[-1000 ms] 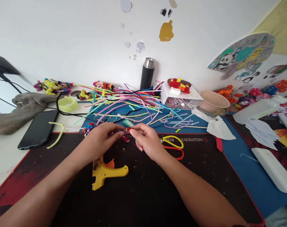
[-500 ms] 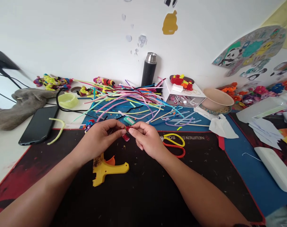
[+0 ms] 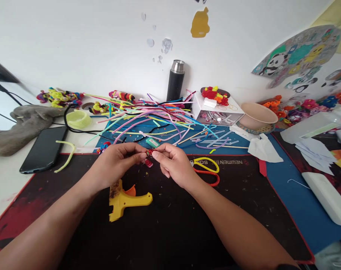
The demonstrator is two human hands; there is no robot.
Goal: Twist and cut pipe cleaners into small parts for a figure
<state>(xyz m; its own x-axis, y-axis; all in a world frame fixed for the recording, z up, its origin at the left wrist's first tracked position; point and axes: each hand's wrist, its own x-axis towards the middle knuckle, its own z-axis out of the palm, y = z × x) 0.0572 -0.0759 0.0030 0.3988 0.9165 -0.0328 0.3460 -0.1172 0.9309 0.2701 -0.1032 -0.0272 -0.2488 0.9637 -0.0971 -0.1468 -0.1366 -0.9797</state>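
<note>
A small red, glittery pipe-cleaner piece (image 3: 148,163) hangs between my hands above the dark mat, part of it hidden by my fingers. My left hand (image 3: 118,163) pinches it from the left with thumb and fingertips. From the right, my right hand (image 3: 173,165) pinches the same piece, its other fingers curled in. Below my left hand lies a yellow glue gun (image 3: 128,201) with an orange trigger. Scissors (image 3: 207,170) with yellow and red handles rest just right of my right hand.
Many coloured pipe cleaners (image 3: 156,116) are heaped beyond my hands. Behind them stands a black thermos (image 3: 175,82). A phone (image 3: 44,150) lies left, a beige bowl (image 3: 257,116) and white box (image 3: 218,114) right. A white device (image 3: 326,198) sits at the far right.
Both hands keep their pinch on the red piece and have barely moved. The whole view has shifted slightly.
</note>
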